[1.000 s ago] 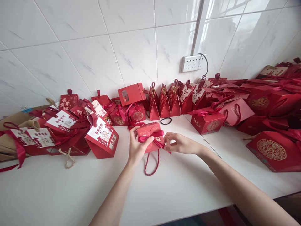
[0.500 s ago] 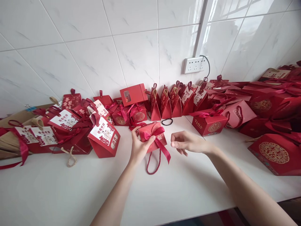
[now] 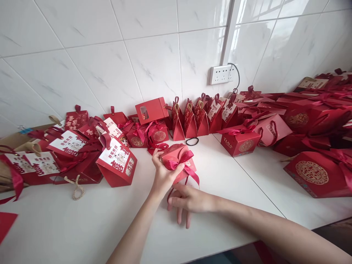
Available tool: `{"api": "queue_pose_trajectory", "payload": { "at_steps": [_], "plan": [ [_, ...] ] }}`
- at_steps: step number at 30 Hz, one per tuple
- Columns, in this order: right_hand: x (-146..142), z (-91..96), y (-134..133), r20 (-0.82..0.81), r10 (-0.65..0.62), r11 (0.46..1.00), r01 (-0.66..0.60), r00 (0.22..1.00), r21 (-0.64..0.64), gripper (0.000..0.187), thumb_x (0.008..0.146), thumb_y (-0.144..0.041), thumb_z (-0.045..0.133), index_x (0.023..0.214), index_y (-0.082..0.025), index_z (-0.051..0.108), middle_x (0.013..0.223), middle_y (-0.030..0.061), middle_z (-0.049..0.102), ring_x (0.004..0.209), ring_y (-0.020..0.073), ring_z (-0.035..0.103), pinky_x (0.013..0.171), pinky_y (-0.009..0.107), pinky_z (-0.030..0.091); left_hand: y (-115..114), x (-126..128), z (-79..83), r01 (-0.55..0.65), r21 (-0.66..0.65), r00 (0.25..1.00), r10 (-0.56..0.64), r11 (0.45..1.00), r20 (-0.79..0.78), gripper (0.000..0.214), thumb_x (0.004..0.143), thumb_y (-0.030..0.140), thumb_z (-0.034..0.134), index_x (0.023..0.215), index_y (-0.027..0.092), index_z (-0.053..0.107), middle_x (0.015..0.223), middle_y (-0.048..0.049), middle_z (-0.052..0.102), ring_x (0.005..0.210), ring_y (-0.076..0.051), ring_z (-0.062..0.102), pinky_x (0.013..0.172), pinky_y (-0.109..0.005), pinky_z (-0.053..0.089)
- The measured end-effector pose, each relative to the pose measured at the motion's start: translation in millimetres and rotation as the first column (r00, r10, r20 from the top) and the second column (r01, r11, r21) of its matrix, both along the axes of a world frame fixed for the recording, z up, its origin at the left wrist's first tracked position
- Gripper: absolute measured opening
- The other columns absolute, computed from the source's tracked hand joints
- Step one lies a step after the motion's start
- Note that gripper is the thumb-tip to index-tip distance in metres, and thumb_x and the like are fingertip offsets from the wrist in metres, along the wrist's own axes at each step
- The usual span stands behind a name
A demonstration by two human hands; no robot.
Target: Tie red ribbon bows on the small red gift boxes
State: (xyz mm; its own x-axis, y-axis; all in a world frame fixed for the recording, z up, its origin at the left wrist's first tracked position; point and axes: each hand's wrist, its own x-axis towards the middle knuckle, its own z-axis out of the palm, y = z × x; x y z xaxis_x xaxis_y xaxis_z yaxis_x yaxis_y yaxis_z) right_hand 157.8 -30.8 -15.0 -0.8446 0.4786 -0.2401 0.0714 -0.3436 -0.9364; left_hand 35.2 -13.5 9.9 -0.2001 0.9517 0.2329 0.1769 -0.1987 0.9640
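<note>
A small red gift box (image 3: 176, 153) with gold print is in my left hand (image 3: 166, 170). That hand's fingers are wrapped around its left side, and the thumb presses on the knot of a red satin ribbon bow (image 3: 187, 157). Below the box, my right hand (image 3: 189, 200) is at the dark red rope handle (image 3: 168, 195), covering most of its loop. Its fingers are apart and point left and downward. Whether they touch the rope cannot be made out.
Red gift boxes with white labels (image 3: 117, 159) crowd the left. Several peaked boxes (image 3: 190, 123) stand along the tiled wall beside a black loop (image 3: 191, 141). Ribboned boxes (image 3: 316, 174) pile up at the right. A power strip (image 3: 223, 74) is on the wall.
My right hand has moved left and down, from beside the box to the rope handle below it. My left hand still holds the box. The view has shifted slightly.
</note>
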Motion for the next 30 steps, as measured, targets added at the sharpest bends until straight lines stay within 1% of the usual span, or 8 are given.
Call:
{"api": "queue_pose_trajectory", "payload": {
  "at_steps": [3,6,10,15,18,20,25,30],
  "plan": [
    [-7,-2.5,-1,-0.074,-0.023,0.991,0.013,0.997,-0.13,0.048,0.081,-0.048,0.066,0.109,-0.014,0.046,0.091,0.0059,0.061,0.053,0.0106,0.064,0.045,0.024,0.057,-1,-1,2.3,0.025,-0.008,1.0,-0.025,1.0,-0.003,0.062,0.063,0.034,0.072,0.106,0.025,0.028,0.129,-0.0127,0.039,0.113,-0.024,0.056,0.099,-0.044,0.043],
    [-10,-5.2,0,-0.064,-0.119,0.975,0.104,0.991,-0.196,0.05,0.075,-0.056,0.068,0.094,-0.012,0.052,0.085,0.0051,0.06,0.053,0.0121,0.063,0.042,0.027,0.057,-3,-3,2.1,0.086,-0.036,0.996,-0.086,0.996,0.011,0.061,0.065,0.034,0.071,0.108,0.024,0.028,0.127,-0.0128,0.042,0.114,-0.024,0.055,0.099,-0.043,0.043],
    [-11,-6.1,2,-0.034,-0.224,0.958,0.213,0.974,-0.192,0.06,0.061,-0.066,0.072,0.075,-0.011,0.054,0.074,0.0022,0.056,0.05,0.0115,0.06,0.036,0.025,0.055,-2,-6,-1.5,0.149,-0.047,0.987,-0.145,0.988,0.069,0.06,0.065,0.032,0.071,0.109,0.023,0.031,0.125,-0.0109,0.046,0.112,-0.023,0.055,0.098,-0.04,0.043],
    [-9,-0.4,3,0.01,-0.237,0.962,0.236,0.971,-0.138,0.062,0.054,-0.067,0.075,0.068,-0.01,0.055,0.067,0.0007,0.054,0.048,0.0107,0.058,0.032,0.023,0.052,0,-6,-3.0,0.161,-0.037,0.982,-0.156,0.986,0.106,0.059,0.066,0.029,0.071,0.11,0.024,0.031,0.121,-0.0093,0.049,0.106,-0.02,0.059,0.093,-0.037,0.047],
    [-8,2.1,2,0.017,-0.217,0.966,0.217,0.976,-0.14,0.062,0.057,-0.068,0.073,0.068,-0.009,0.057,0.069,0.0024,0.057,0.048,0.01,0.058,0.033,0.023,0.053,1,-5,-2.6,0.123,-0.015,0.99,-0.122,0.992,0.072,0.061,0.063,0.03,0.073,0.107,0.023,0.032,0.124,-0.0113,0.046,0.108,-0.022,0.058,0.094,-0.039,0.047],
    [-8,3.1,2,0.024,-0.207,0.968,0.208,0.978,-0.143,0.058,0.063,-0.065,0.071,0.069,-0.009,0.058,0.071,0.0031,0.059,0.048,0.0099,0.059,0.034,0.023,0.054,1,-5,-2.4,0.104,-0.012,0.994,-0.103,0.995,0.046,0.062,0.062,0.031,0.075,0.106,0.023,0.032,0.124,-0.0119,0.045,0.112,-0.024,0.056,0.096,-0.041,0.045],
    [-10,4.9,0,0.11,-0.267,0.958,0.276,0.957,-0.075,0.039,0.086,-0.045,0.06,0.07,-0.009,0.055,0.069,0.0024,0.059,0.046,0.0082,0.059,0.034,0.019,0.052,1,-4,-0.4,0.098,-0.032,0.994,-0.096,0.995,0.046,0.064,0.061,0.032,0.076,0.106,0.023,0.031,0.123,-0.0114,0.046,0.111,-0.024,0.057,0.096,-0.04,0.046],
    [-10,3.8,1,0.163,-0.314,0.945,0.324,0.935,-0.041,0.031,0.094,-0.032,0.051,0.071,-0.012,0.054,0.061,-0.001,0.056,0.042,0.0079,0.058,0.035,0.017,0.051,0,-3,2.4,0.093,-0.043,0.994,-0.091,0.995,0.056,0.063,0.061,0.033,0.077,0.103,0.023,0.031,0.128,-0.0127,0.043,0.109,-0.023,0.058,0.095,-0.04,0.046]
  ]
}}
